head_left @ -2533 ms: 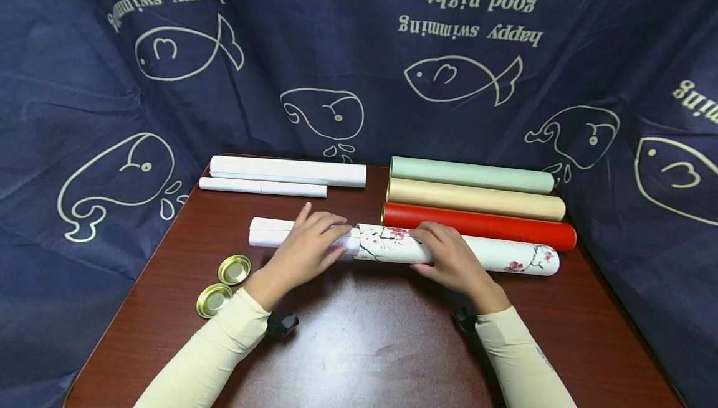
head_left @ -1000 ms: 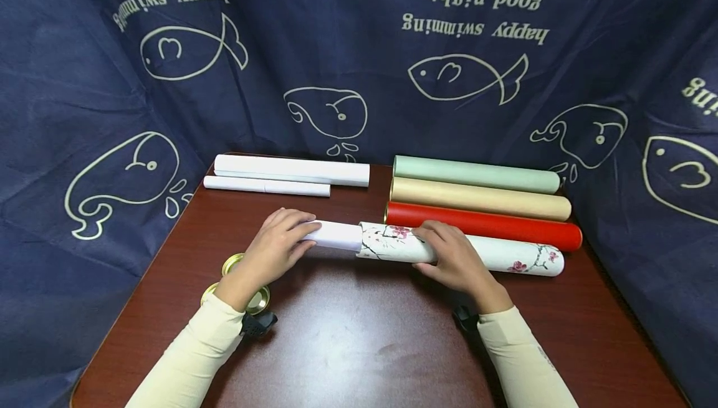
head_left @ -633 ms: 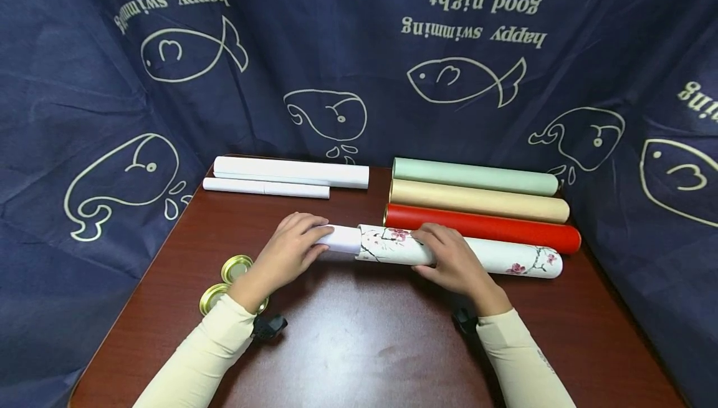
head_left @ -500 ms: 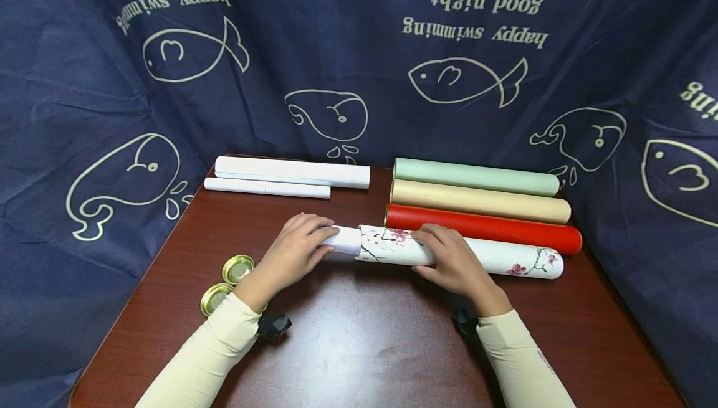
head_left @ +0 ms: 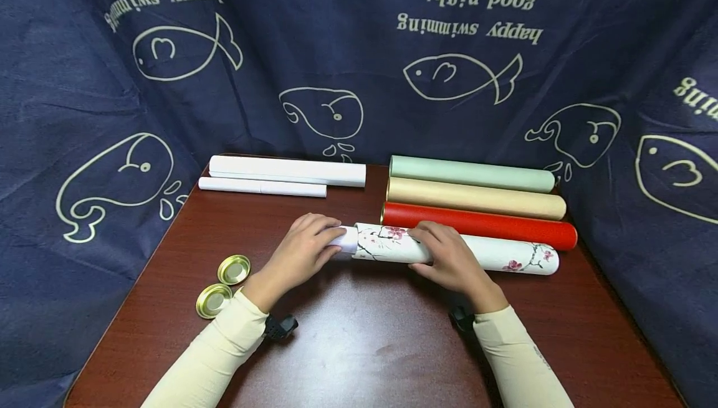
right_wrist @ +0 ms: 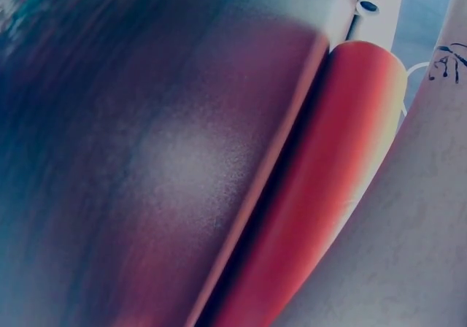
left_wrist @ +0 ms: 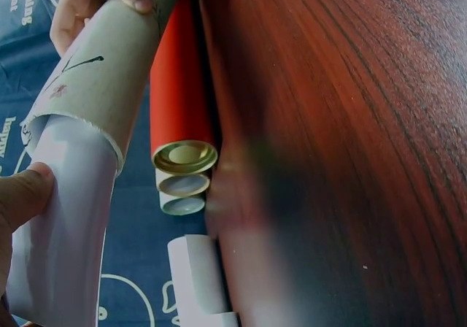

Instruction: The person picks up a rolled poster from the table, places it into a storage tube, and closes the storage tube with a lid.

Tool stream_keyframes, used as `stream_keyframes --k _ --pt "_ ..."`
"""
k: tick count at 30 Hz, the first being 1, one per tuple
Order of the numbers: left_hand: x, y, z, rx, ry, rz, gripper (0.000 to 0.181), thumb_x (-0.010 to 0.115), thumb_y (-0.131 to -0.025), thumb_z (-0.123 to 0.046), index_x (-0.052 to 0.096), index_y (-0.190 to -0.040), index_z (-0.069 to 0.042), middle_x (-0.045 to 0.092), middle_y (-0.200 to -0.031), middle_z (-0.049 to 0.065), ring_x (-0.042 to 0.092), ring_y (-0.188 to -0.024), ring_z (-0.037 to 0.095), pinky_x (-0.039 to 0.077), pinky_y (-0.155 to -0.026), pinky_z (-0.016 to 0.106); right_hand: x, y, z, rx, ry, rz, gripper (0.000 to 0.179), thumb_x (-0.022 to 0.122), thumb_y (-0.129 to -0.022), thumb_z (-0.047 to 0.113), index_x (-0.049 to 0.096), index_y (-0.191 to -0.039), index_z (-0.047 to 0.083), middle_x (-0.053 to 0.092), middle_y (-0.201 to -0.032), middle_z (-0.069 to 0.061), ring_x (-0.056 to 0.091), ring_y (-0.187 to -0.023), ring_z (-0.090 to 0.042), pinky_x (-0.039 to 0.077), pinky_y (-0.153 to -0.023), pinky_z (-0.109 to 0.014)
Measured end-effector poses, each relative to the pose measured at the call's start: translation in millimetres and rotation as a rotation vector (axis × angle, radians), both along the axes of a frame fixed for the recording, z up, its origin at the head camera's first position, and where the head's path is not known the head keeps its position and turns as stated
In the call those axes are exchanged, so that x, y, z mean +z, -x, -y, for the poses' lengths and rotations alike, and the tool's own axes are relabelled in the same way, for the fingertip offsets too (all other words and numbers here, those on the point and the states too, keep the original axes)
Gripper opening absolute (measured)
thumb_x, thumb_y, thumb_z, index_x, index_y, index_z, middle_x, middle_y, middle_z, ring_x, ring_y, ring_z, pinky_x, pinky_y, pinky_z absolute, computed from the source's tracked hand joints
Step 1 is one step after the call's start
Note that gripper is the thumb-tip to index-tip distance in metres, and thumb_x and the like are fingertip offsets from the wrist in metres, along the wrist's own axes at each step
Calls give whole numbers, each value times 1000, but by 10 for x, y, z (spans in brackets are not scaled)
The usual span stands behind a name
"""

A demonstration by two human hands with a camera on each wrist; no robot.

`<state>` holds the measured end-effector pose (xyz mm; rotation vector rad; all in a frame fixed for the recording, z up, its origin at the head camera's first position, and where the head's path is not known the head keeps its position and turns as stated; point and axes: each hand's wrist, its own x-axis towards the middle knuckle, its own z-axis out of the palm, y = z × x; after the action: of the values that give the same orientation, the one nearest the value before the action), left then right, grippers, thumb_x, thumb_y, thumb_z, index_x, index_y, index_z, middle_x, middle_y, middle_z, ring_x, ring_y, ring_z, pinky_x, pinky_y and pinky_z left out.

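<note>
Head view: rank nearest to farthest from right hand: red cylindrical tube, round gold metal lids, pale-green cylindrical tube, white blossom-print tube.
1. White blossom-print tube: held by the right hand.
2. Red cylindrical tube: just behind that.
3. Pale-green cylindrical tube: back right.
4. Round gold metal lids: far left.

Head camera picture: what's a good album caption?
White roll in the left grip, partly inside the flowery tube in the right grip.

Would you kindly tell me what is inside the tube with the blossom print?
A white paper roll lies partly inside the blossom-print tube; the left hand grips the part sticking out. How far in it reaches, and anything deeper, is covered by the tube's wall.
</note>
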<state>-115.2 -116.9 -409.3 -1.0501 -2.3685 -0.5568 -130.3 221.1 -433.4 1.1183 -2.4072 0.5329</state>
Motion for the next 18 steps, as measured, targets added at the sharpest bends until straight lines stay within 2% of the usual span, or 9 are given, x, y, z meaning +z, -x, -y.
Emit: stream_keyframes --k 12,18 --pt "-15 0 -45 -28 2 7 32 80 -86 -18 72 -115 -8 65 -119 9 58 -112 27 41 -103 48 7 -10 29 -6 -5 -1 65 89 -66 19 61 -124 9 60 -118 -11 58 -106 -31 44 -96 -49" --pt "5 -13 14 -41 10 12 35 82 -83 -19 71 -115 -8 65 -119 9 59 -112 28 42 -103 50 -7 -10 32 1 -4 -2 65 88 -65 19 61 -124 9 60 -118 -11 58 -105 -30 44 -95 -50"
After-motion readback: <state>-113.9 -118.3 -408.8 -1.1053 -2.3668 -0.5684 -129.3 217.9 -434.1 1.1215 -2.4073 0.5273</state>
